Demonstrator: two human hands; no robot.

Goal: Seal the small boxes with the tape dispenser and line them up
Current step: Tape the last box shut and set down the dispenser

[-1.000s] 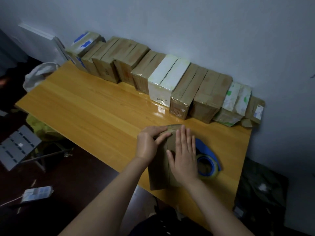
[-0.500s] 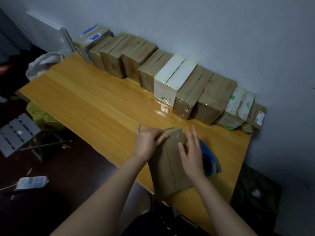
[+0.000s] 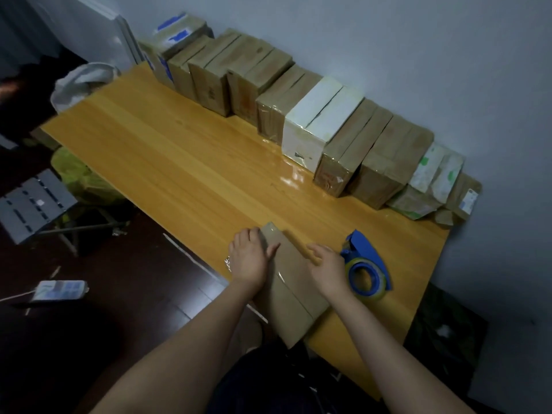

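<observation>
Brown cardboard box [image 3: 294,294] lies at the tabletop's [image 3: 185,162] near edge, one end overhanging. Both our forearms reach fwd. Our left hand [image 3: 249,261] clasps the box's left side w/ thumb on top; our right hand [image 3: 328,268] curls over its right edge, just beside the blue tape dispenser [image 3: 369,256].

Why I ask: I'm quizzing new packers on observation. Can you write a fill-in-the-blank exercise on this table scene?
1. The left hand and the right hand both hold a brown ____.
2. The tape dispenser is ____ in colour.
3. It lies to the ____ of the held box.
4. The row of boxes stands against the ____.
Missing words: box; blue; right; wall.
</observation>
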